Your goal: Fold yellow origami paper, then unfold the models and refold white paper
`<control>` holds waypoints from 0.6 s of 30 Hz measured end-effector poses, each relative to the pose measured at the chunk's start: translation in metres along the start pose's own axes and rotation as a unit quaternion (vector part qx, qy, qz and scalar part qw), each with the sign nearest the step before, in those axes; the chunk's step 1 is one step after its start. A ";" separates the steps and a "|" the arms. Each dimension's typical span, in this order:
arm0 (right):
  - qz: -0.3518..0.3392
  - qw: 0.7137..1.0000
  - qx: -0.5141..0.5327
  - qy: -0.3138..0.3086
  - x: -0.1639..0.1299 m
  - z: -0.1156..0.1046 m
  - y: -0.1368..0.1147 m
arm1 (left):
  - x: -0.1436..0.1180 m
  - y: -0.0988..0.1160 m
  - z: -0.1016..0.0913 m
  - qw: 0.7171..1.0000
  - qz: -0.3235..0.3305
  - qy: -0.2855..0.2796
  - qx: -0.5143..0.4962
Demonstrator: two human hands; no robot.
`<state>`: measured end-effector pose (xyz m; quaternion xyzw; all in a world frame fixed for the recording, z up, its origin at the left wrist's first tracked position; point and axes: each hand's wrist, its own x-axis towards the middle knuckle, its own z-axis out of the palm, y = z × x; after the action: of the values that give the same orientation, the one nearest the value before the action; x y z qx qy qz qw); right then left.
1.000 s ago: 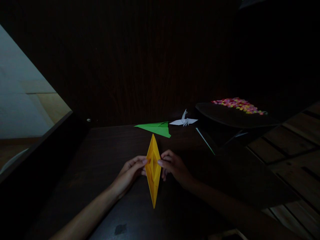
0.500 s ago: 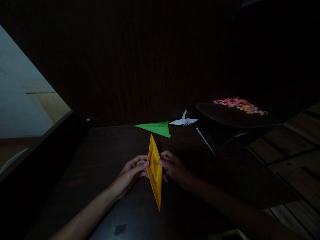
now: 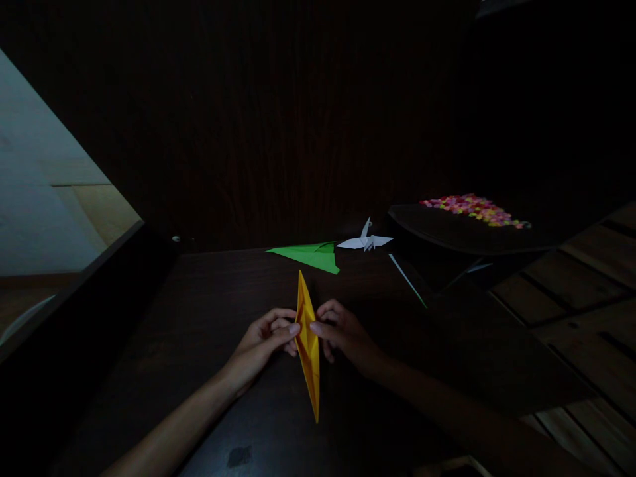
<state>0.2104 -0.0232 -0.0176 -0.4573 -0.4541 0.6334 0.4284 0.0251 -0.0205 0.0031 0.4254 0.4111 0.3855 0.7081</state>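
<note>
A folded yellow paper boat [image 3: 309, 354] points lengthwise away from me, its narrow opening facing up. My left hand [image 3: 268, 338] pinches its left side, the thumb on the rim and the fingers behind. On the opposite side my right hand [image 3: 342, 334] grips the other rim, again with the thumb on top. Beyond the boat lies a green paper plane [image 3: 308, 256]. Right of that plane sits a white paper crane [image 3: 366, 242] with its wings spread.
Dark wood makes up the table [image 3: 199, 291] and the upright panel behind it. A thin pale strip [image 3: 407, 280] lies to the right. Farther right, a dark raised shelf [image 3: 437, 228] bears a pile of small pink and yellow pieces [image 3: 474, 209]. Slatted wood [image 3: 571, 291] shows beyond.
Both thumbs have moved closer together, and the boat's opening is narrower. The boat's tips have shifted slightly toward me. The green plane and white crane have stayed put.
</note>
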 end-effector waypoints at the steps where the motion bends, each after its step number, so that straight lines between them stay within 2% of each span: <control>1: -0.002 1.000 -0.006 0.002 0.000 0.000 0.000 | 0.000 0.000 0.000 1.000 0.000 0.001 -0.002; 11: 0.016 1.000 0.004 -0.008 0.000 -0.003 -0.006 | 0.001 0.003 0.001 0.997 -0.041 0.004 -0.065; 18: 0.040 0.999 -0.003 0.001 0.002 -0.005 -0.005 | 0.003 -0.001 -0.002 0.995 -0.055 0.029 -0.081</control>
<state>0.2152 -0.0191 -0.0141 -0.4770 -0.4373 0.6481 0.4015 0.0242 -0.0171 0.0008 0.3326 0.4214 0.3900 0.7482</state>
